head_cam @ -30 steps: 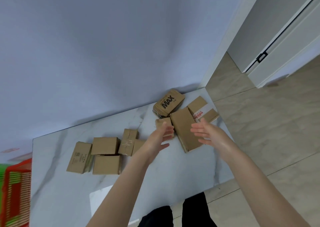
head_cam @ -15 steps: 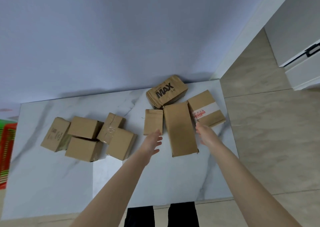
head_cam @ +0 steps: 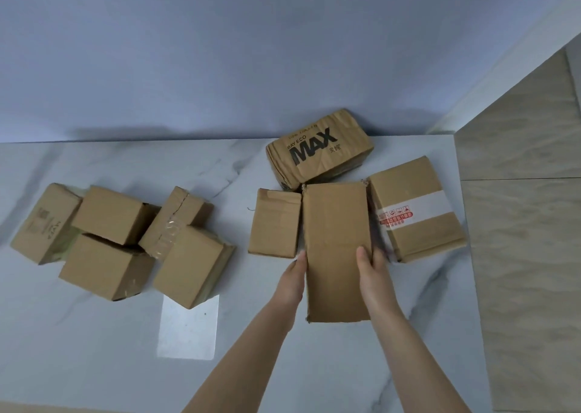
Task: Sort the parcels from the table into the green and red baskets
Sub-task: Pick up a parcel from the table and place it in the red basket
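Note:
A long flat brown parcel (head_cam: 336, 224) lies on the white marble table (head_cam: 78, 343) right of centre. My left hand (head_cam: 292, 282) grips its left edge, fingers hidden below it. My right hand (head_cam: 374, 274) grips its right edge with the thumb on top. Around it lie a small flat parcel (head_cam: 275, 222) on the left, a crumpled parcel printed MAX (head_cam: 317, 151) behind, and a parcel with a white tape band (head_cam: 415, 211) on the right. Several brown boxes (head_cam: 110, 214) are bunched at the table's left. Neither basket is in view.
A blue-grey wall (head_cam: 220, 50) runs along the table's far edge. The table's right edge drops to a beige tiled floor (head_cam: 518, 255). A bright rectangular patch (head_cam: 188, 327) shows on the tabletop near me.
Both hands moved in from the air onto the long parcel's sides and took hold of it. The view swung right, so the red basket at the left left the frame.

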